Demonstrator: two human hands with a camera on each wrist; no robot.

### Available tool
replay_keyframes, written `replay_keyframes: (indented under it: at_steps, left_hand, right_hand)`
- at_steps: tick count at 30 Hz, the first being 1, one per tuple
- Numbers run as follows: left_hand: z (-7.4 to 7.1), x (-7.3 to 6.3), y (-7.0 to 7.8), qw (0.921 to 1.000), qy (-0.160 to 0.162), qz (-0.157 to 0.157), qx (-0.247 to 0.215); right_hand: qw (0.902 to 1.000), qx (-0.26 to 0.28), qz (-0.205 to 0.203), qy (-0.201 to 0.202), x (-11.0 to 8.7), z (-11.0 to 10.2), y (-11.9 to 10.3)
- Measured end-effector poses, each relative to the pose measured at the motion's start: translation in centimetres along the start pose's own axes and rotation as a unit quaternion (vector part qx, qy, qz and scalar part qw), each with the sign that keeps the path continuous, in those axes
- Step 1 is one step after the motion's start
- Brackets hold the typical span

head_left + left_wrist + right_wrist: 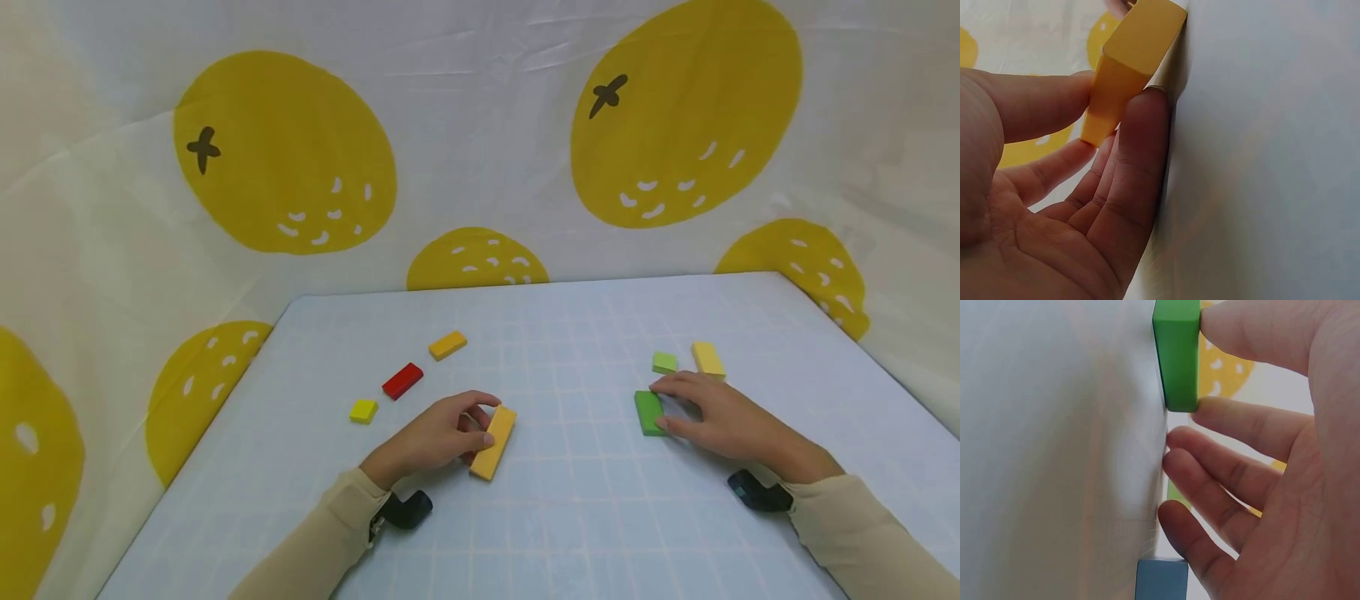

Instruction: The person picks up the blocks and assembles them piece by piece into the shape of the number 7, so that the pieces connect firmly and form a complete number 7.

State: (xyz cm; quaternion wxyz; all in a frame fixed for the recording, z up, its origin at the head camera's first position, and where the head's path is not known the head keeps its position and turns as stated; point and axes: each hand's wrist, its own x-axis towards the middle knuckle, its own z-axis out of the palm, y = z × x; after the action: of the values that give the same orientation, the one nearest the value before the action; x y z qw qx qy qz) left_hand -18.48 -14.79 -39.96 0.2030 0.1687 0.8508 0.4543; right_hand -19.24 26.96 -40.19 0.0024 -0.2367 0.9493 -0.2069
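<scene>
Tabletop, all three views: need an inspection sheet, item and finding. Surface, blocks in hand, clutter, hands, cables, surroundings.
Surface: pale blue tabletop with a light grid.
Job's things: long orange block, held; green block, lying flat.
Clutter: yellow block, red block, short orange block, light green block, pale yellow block; blue block, seen only in the right wrist view.
Grippers: left hand pinches the long orange block; right hand has fingers spread, thumb and index fingertips at the green block.
Cables: nothing seen.
Surroundings: white cloth with yellow prints.
</scene>
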Motion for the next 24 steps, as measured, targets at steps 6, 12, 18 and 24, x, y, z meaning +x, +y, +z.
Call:
replay_keyframes:
  at_steps: [6,12,18,24]
  left_hand:
    - [0.03,0.25,-0.17,0.9997,-0.002,-0.003,0.025]
    - [0.12,0.25,-0.05,0.9992,-0.005,0.004,0.038]
    - [0.08,0.04,-0.09,0.999,0.001,0.003,0.046]
    - [0.1,-0.04,-0.04,0.9987,0.0,0.004,0.051]
  right_hand:
    - [1.0,0.005,-0.002,-0.001,-0.21,0.05,0.01]
    - [1.0,0.003,0.005,-0.006,-0.25,-0.17,0.05]
    - [1.0,0.004,0.0,-0.006,0.07,-0.19,-0.09]
    - [1.0,0.001,-0.005,-0.003,0.11,-0.05,-0.04]
